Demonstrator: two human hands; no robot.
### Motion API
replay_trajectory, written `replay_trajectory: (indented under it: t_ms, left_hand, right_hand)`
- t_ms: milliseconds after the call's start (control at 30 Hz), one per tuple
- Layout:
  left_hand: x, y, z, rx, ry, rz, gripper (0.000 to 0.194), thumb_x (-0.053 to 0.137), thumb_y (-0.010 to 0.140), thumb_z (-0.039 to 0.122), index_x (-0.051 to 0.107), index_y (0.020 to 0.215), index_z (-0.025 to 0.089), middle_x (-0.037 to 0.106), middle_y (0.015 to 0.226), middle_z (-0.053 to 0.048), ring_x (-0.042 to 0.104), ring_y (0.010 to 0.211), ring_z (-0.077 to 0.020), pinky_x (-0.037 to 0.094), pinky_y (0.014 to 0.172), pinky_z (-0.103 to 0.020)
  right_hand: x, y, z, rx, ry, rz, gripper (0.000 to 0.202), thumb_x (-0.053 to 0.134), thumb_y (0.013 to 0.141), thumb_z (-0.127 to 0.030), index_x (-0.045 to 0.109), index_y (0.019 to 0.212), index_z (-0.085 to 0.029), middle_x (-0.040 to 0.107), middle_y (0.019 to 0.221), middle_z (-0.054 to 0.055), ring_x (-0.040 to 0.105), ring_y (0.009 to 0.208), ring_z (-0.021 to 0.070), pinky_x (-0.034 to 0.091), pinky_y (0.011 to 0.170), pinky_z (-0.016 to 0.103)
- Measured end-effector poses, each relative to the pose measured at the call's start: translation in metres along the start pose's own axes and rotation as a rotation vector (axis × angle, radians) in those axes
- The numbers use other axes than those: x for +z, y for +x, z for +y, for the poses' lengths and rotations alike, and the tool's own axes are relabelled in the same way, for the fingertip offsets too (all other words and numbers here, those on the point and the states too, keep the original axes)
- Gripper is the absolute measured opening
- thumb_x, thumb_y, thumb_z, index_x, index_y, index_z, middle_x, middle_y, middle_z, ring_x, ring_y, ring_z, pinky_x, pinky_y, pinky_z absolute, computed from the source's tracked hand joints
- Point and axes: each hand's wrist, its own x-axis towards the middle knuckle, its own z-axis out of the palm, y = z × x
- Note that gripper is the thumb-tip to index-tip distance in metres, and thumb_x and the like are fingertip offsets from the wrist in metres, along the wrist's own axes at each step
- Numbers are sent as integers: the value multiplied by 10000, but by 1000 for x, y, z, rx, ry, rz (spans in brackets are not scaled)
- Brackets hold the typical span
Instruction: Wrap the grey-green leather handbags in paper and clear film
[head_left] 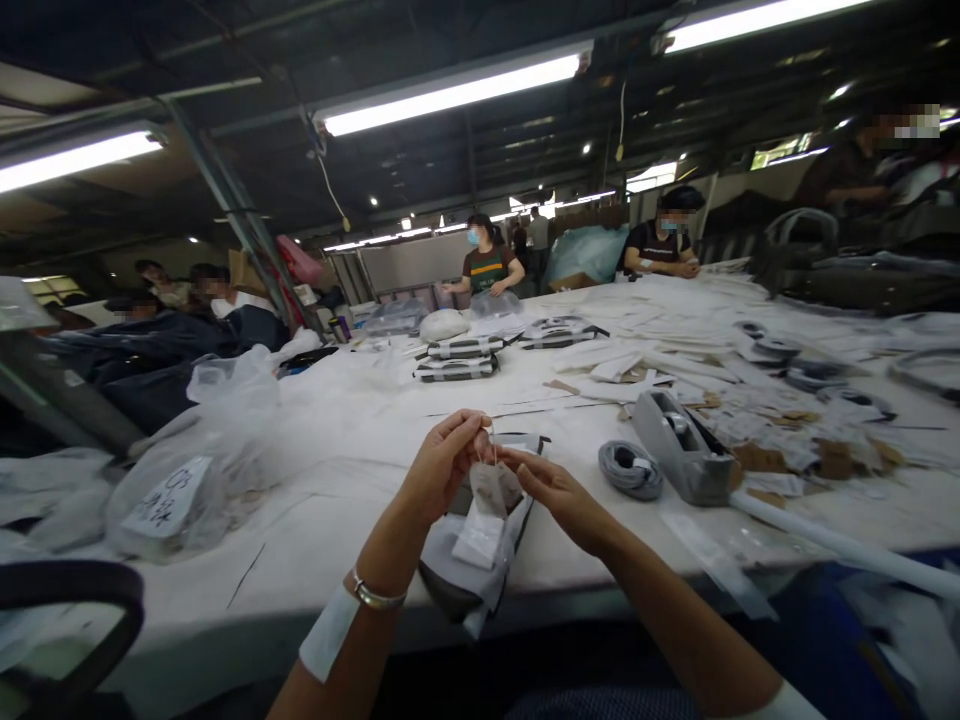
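My left hand (442,462) is closed in a pinch on the thin string loop of a hang tag (492,488). From the other side, the fingers of my right hand (553,488) close on the same string, just above the tag. Below the tag hangs or lies a white paper label (478,540); how it is joined cannot be made out. Under both hands rests a folded grey and white fabric piece (448,572) at the table's near edge. A metal bracelet and a white strip are on my left wrist and forearm.
Right of my hands lie a coil of grey webbing (630,470) and a tape dispenser (681,450). Beyond are bundled folded pieces (457,370) and scattered paper tags (787,430). A clear plastic bag (187,490) sits left. Several people work around the table (337,500).
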Motion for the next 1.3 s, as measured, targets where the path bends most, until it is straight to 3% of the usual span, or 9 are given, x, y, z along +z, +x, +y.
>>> replay_trajectory:
  t_ms: [133,233,500,667,867,1000,1100,1200,1300]
  left_hand:
    - [1,-1,-5,-14,-64,16,178,681,865,329,625,864,160,440,590,71,458,557,-65,469,718,-227]
    - [1,0,-7,-19,-112,24,180,690,852,326,613,835,164,386,580,84,420,535,-55,469,742,-229]
    - [-2,0,-13,-18,-178,23,154,672,847,301,600,808,171,318,575,87,371,532,-63,476,758,-233]
    - [-6,-5,-15,6,-154,-8,142,636,878,278,608,798,164,320,575,81,362,538,-67,484,814,-257]
    - [-23,-9,-26,-35,12,60,232,643,883,396,659,897,165,411,578,68,426,556,-80,525,770,-279]
    - [-24,-8,-31,-25,276,118,355,622,884,492,679,1072,196,627,853,-15,556,696,-118,520,698,-262]
    - [-15,-9,-29,180,575,219,299,669,867,428,688,1080,218,657,1074,-51,608,883,-158,500,809,-268]
    - [-3,-15,-26,378,791,254,227,714,840,375,695,1015,231,666,1023,-43,606,918,-182,479,834,-277]
    - [8,-19,-30,430,934,237,256,804,755,377,703,949,243,666,910,-30,586,838,-192,458,790,-286]
  right_hand:
    - [10,-3,17,133,290,-22,548,459,947,-633,621,1312,-258,507,1474,74,488,1331,275,368,1121,497]
    - [17,-8,26,217,471,-35,609,423,947,-659,611,1318,-214,575,1393,123,560,1251,271,426,1068,489]
    - [25,-21,25,396,701,-43,431,666,895,-417,622,1289,-249,627,1325,78,635,1137,224,471,1032,442]
    - [13,-16,29,268,401,200,393,783,778,-397,721,1101,-181,712,1168,93,661,1074,244,450,1045,434]
    - [-15,-13,1,-77,-400,563,309,733,816,-383,698,1092,-248,748,1047,47,671,1045,268,458,1006,445]
    - [-22,-11,-25,-239,-732,538,320,681,863,-338,659,1179,-292,747,1040,33,675,1040,262,472,992,424]
    - [-20,-7,-38,-305,-880,495,288,650,884,-305,676,1170,-295,738,1096,38,666,1065,269,477,987,420]
    - [-15,-5,-44,-327,-939,457,230,607,903,-276,703,1112,-282,740,1091,42,679,1027,264,508,927,398]
    - [-9,-5,-47,-338,-953,455,236,591,906,-266,703,1113,-275,740,1083,47,684,1009,259,521,907,384]
